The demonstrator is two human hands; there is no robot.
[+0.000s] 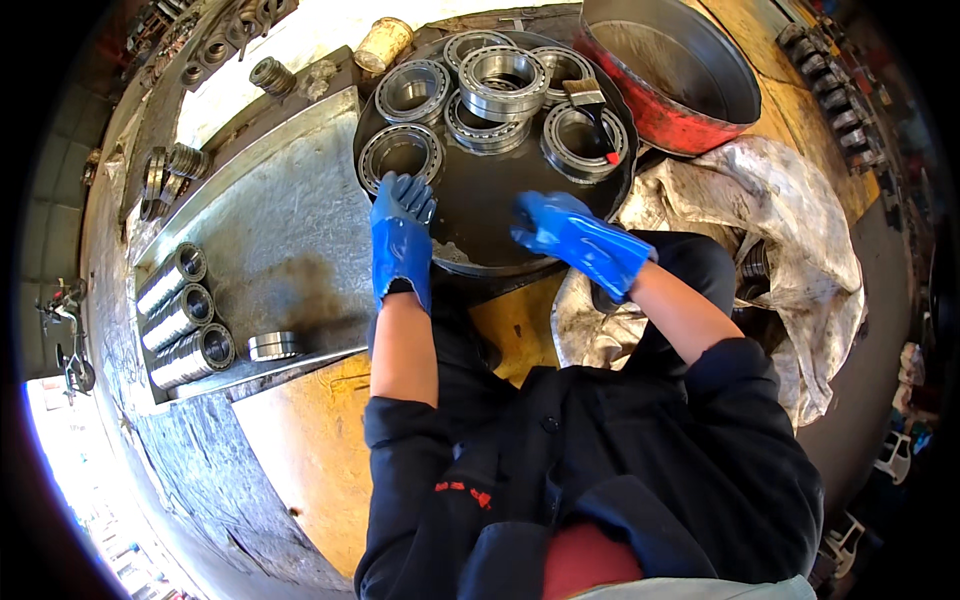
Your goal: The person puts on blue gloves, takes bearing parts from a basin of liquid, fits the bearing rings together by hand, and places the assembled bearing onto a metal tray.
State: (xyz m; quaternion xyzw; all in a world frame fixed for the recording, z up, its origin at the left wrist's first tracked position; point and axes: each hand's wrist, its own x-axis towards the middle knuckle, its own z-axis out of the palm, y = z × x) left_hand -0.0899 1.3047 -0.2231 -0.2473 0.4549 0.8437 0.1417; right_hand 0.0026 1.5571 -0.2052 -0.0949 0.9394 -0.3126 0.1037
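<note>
Both my hands wear blue rubber gloves over a round, dark pan (470, 268) holding oily liquid. My left hand (403, 225) is at the pan's left rim, its fingers partly stretched and nothing visible in them. The fingertips overlap the near edge of a metal bearing ring (437, 160); whether they touch it is unclear. Over the liquid at the right is my right hand (560, 228), its fingers smeared by motion. Several more bearings stand in the pan, one (503, 100) stacked on another (487, 135). A brush (584, 92) lies across the right-hand bearing (560, 160).
A red-sided round tub (700, 135) adjoins the pan. On the left, a metal tray (290, 190) holds rows of bearings (180, 315) and a single bearing (274, 346). A yellowish can (384, 44) stands behind. Stained cloth (810, 270) bunches at my right.
</note>
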